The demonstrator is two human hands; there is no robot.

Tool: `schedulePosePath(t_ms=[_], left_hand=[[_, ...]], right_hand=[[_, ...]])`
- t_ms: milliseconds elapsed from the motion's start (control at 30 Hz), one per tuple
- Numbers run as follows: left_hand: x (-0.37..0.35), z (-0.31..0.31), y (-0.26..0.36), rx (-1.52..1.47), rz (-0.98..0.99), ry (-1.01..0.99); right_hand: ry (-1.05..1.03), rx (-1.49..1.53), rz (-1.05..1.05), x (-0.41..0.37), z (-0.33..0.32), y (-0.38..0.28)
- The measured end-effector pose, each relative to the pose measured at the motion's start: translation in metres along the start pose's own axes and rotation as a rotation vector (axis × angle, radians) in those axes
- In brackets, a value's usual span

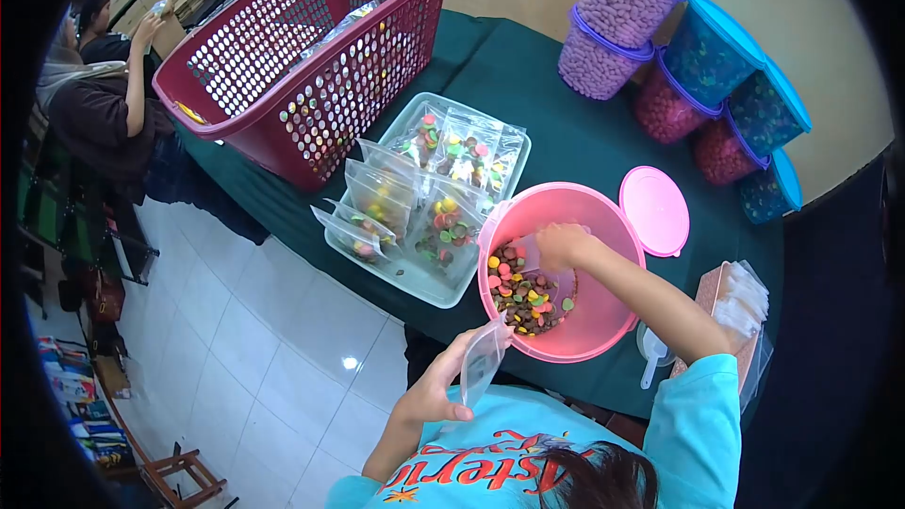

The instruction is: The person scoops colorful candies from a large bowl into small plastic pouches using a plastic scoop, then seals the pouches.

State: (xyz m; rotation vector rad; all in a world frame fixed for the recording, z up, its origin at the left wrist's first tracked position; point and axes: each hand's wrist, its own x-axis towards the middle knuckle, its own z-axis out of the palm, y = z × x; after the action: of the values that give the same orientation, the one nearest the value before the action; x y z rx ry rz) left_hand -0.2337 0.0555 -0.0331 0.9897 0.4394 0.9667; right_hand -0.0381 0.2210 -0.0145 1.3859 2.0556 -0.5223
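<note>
My left hand (434, 388) holds a small clear plastic bag (482, 364) upright, just outside the near left rim of a pink tub (611, 316). The bag looks unfilled. My right hand (563, 247) reaches down into the tub, its fingers closed on a translucent scoop (558, 281) that is partly hidden by the hand. The scoop lies against a heap of brown, pink, yellow and green candies (518, 300) at the tub's left side. Left of the tub, a pale tray (443, 297) bears several bags of the same candies (445, 226).
A maroon basket (283, 132) stands at the back left. Stacked tubs with purple lids (603, 80) and blue lids (721, 52) line the back right. A pink lid (653, 211), a white scoop (651, 358) and a box of plastic bags (740, 302) lie right. A person (104, 113) stands far left.
</note>
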Motion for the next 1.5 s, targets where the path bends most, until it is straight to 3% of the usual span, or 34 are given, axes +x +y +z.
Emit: schedulePosePath(t_ms=[67,167,367,633,833,900,1000,1100,1200,1433,1500], left_hand=[[0.001,0.0,-0.002,-0.024,0.015,0.002],[0.004,-0.003,0.001,-0.038,0.005,-0.014],[0.006,-0.013,0.002,-0.028,-0.062,-0.072],[0.014,-0.022,0.022,0.068,-0.154,-0.074],[0.025,-0.033,0.036,0.278,-0.128,-0.043],[0.033,-0.039,0.039,0.665,-0.023,-0.093],[0.042,-0.034,0.052,0.875,0.038,-0.115],[0.05,-0.031,0.061,0.938,0.051,-0.104],[0.06,-0.034,0.061,0.996,0.068,-0.105],[0.077,-0.031,0.067,1.103,0.115,-0.173],[0.08,-0.03,0.067,1.095,0.124,-0.182]], right_hand=[[-0.037,-0.032,0.024,0.01,0.007,0.001],[-0.034,0.197,-0.012,0.022,0.022,0.002],[-0.031,0.226,-0.194,0.028,0.029,0.012],[-0.06,0.343,-0.317,-0.005,0.024,0.018],[-0.021,0.42,-0.267,-0.039,0.006,0.019],[0.048,0.458,-0.255,-0.049,0.003,0.024],[0.118,0.489,-0.201,-0.071,-0.014,0.026],[0.235,0.593,-0.252,-0.084,-0.019,0.032],[0.222,0.712,-0.17,-0.102,-0.032,0.025],[0.278,0.428,0.033,-0.133,-0.063,-0.017],[0.31,0.177,0.1,-0.137,-0.065,-0.031]])
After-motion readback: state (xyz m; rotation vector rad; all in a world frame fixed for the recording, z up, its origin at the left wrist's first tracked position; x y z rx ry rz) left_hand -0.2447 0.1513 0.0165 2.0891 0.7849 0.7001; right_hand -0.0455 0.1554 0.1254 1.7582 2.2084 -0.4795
